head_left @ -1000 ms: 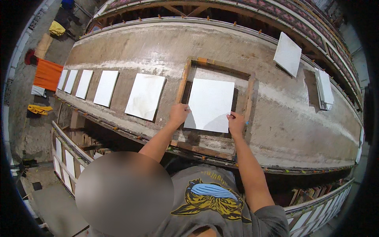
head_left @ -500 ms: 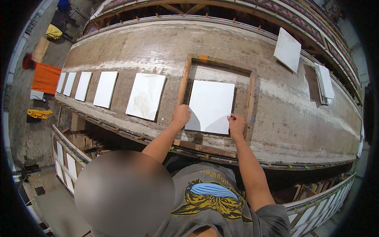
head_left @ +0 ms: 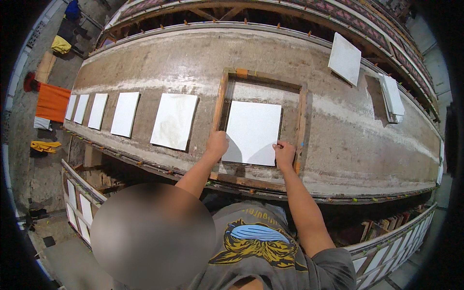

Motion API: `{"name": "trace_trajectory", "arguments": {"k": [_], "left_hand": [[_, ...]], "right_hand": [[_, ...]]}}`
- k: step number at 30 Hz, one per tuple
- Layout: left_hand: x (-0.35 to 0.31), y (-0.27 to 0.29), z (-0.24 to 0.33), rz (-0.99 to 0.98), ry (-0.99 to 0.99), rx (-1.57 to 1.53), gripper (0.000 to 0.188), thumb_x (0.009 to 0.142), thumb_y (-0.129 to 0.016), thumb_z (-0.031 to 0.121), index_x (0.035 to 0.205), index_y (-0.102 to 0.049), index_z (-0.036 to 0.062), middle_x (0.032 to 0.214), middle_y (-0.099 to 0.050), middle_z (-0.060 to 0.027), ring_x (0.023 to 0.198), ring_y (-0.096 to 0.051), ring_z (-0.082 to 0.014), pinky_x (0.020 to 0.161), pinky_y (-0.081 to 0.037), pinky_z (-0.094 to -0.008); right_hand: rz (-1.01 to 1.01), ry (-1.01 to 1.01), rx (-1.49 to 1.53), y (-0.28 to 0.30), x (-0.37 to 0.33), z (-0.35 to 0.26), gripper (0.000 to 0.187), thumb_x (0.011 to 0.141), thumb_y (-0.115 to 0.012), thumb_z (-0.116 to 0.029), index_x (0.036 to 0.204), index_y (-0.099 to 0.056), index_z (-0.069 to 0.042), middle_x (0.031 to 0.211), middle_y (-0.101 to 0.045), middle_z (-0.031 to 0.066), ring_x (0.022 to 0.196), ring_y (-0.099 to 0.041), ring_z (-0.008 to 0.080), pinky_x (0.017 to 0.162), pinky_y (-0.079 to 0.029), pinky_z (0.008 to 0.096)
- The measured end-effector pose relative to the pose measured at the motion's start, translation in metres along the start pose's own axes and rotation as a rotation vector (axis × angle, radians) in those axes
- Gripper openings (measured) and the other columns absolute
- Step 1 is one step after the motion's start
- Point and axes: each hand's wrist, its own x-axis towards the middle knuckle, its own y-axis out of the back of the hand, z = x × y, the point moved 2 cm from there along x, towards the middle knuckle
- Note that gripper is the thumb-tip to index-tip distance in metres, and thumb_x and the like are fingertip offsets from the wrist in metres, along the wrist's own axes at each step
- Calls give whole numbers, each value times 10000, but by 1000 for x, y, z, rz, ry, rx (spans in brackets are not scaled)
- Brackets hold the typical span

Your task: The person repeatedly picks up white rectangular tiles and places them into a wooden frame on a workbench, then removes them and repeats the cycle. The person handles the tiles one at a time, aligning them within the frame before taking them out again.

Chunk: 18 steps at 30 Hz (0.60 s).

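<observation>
A white rectangular panel (head_left: 252, 128) lies flat on a long stained table (head_left: 357, 145), inside a wooden frame (head_left: 303, 118). At the panel's lower left edge is my left hand (head_left: 217, 144), closed and overlapping the frame's left side; its fingertips are partly hidden. My right hand (head_left: 285, 153) pinches the panel's lower right edge between thumb and fingers. Shadows of both hands fall across the panel's lower corners. Just left of the frame lies another white panel (head_left: 174, 122), marked with a faint brownish stain.
Several more white panels (head_left: 125, 114) form a row toward the table's left end. One panel (head_left: 345, 59) rests at the far right edge, near a small stack of panels (head_left: 392, 97). An orange cloth (head_left: 52, 102) hangs beyond the left end.
The whole view has shifted slightly, with table things appearing a little to the left. Both hands keep their places at the panel's edges.
</observation>
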Motion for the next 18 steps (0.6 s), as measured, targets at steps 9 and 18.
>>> {"name": "trace_trajectory", "arguments": {"k": [9, 18], "left_hand": [[-7, 10, 7, -53, 28, -8, 206, 911, -715, 188, 944, -737, -14, 1019, -716, -248, 982, -698, -429, 828, -571, -512], [-14, 16, 12, -22, 0, -16, 201, 906, -707, 173, 930, -739, -24, 971, -719, -257, 932, -705, -441, 798, -573, -517]], "right_hand": [[4, -30, 35, 1, -3, -4, 321, 823, -801, -158, 1095, -760, 8, 889, -758, 155, 778, -708, 238, 757, -551, 351], [25, -5, 9, -2, -3, 3, 331, 803, -811, -131, 1096, -753, 12, 884, -754, 154, 778, -704, 222, 757, -551, 345]]}}
